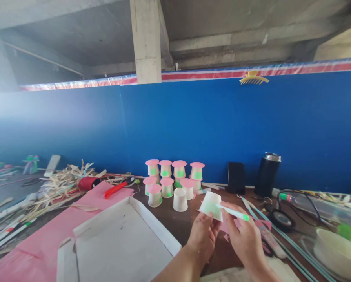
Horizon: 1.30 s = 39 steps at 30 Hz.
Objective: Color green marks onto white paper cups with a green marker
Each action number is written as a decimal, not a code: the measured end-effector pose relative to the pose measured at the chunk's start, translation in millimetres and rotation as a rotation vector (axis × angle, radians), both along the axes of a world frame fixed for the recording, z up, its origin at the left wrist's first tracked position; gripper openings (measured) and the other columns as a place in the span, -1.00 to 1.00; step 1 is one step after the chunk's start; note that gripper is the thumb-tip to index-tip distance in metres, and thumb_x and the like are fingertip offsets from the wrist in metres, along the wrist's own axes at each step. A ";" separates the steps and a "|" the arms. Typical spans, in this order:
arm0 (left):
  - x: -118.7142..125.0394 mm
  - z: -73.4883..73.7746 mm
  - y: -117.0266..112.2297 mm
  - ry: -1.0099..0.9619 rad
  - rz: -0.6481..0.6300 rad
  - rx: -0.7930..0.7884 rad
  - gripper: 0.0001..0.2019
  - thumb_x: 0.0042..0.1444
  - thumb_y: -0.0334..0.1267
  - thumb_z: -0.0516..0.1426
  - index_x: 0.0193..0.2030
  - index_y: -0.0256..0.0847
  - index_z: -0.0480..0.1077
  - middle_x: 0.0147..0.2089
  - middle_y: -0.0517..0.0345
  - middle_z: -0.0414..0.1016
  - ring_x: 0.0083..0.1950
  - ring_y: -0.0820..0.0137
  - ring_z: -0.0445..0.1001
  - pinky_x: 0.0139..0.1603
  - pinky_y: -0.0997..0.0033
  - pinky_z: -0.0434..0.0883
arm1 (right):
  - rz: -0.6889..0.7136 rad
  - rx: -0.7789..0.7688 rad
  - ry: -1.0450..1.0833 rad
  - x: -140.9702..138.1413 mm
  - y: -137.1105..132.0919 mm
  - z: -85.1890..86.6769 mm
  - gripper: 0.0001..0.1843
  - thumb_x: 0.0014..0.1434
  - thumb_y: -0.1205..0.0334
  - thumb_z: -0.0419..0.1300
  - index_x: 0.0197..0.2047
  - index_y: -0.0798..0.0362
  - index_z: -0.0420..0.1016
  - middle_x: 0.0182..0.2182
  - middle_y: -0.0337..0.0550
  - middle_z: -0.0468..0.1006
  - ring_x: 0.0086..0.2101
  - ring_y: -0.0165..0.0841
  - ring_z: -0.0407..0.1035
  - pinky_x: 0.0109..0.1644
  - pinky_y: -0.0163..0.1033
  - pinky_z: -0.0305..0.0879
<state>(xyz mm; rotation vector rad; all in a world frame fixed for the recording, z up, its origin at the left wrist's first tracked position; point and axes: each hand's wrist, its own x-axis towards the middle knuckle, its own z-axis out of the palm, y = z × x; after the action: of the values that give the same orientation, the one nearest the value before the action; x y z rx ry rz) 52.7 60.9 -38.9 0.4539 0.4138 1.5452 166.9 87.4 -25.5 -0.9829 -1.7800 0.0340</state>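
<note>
My left hand (pixel 203 237) grips a white paper cup (pixel 209 201) tilted in front of me, its wall tinted pale green in part. Between the fingers of my right hand (pixel 242 233) is a white marker with a green end (pixel 234 212), its tip at the side of the cup. Just behind, a plain white paper cup (pixel 180 199) stands upside down. Several more upturned cups with pink paper discs on top (pixel 155 196) stand beside and behind it, some stacked, many with green patches on their walls.
At left are a white cardboard tray (pixel 154 223), pink paper (pixel 46 239), red scissors or a cutter (pixel 115 189) and piled pale strips (pixel 66 180). On the right are a black flask (pixel 268 176), a phone-like black slab (pixel 235 178), a white bowl (pixel 338 250) and light-blue straws or cords (pixel 293 244).
</note>
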 end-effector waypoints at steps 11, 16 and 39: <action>1.0 0.9 0.3 0.000 0.005 -0.016 -0.80 0.02 -0.35 0.17 -0.18 -0.26 0.46 -0.09 -0.02 0.52 -0.05 0.35 0.46 0.06 0.38 0.29 | -0.053 -0.013 -0.051 -0.5 -4.8 2.2 -0.69 0.19 -0.02 0.03 -0.30 0.03 0.43 -0.37 -0.06 0.56 -0.35 -0.24 0.44 -0.20 -0.14 0.35; 0.6 2.5 -0.3 -0.017 0.025 -0.047 -0.84 -0.01 -0.39 0.18 -0.23 -0.26 0.47 -0.11 -0.01 0.53 -0.07 0.36 0.46 0.06 0.39 0.30 | -0.018 0.047 -0.053 0.1 -2.3 0.4 -0.70 0.22 0.01 0.00 -0.20 0.02 0.42 -0.27 -0.03 0.55 -0.21 -0.22 0.42 -0.06 -0.07 0.30; 0.3 8.0 -2.4 0.035 -0.021 0.027 -0.75 -0.05 -0.43 0.19 -0.16 -0.31 0.47 -0.09 -0.08 0.51 0.00 0.29 0.45 0.10 0.37 0.29 | -0.035 0.033 -0.121 0.5 -0.6 -4.1 -0.73 0.21 0.04 0.02 -0.27 0.03 0.43 -0.37 -0.08 0.54 -0.28 -0.24 0.42 -0.16 -0.12 0.30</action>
<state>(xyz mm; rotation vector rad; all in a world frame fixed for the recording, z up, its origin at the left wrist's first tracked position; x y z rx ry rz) 53.0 58.4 -30.9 0.5052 0.4150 1.5259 167.5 86.8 -29.6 -1.0102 -1.8668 -0.0785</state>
